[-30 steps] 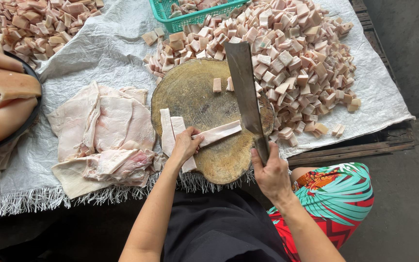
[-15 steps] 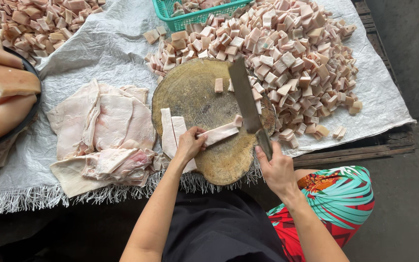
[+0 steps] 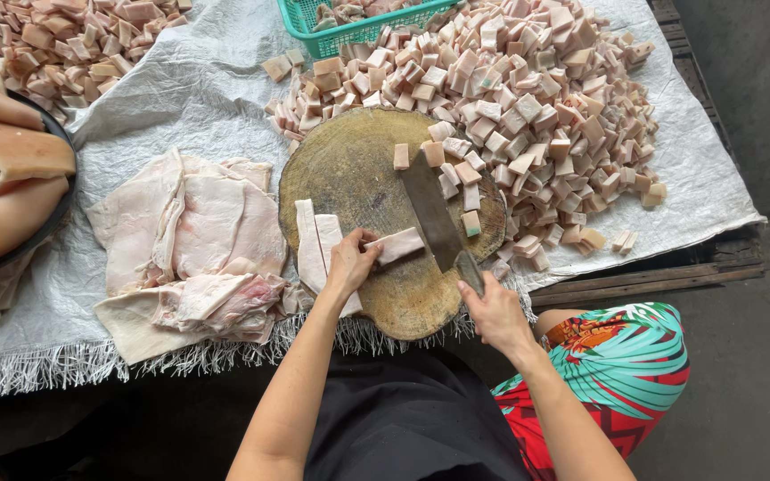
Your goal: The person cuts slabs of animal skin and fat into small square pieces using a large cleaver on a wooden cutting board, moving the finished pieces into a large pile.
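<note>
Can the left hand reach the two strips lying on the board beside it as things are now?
Probably yes. The left hand holds down a strip under the cleaver, and the two strips lie right beside its wrist on the round board, with nothing between them.

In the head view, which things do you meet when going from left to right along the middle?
Dark round bowl of meat slabs → pale flat pork skin sheets → round wooden chopping block → broad steel cleaver → heap of cubed pork.

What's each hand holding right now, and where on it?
Right hand grips the cleaver by its handle, blade down on the round chopping block. Left hand pins the strip of pork fat at its left end, beside the blade.
</note>
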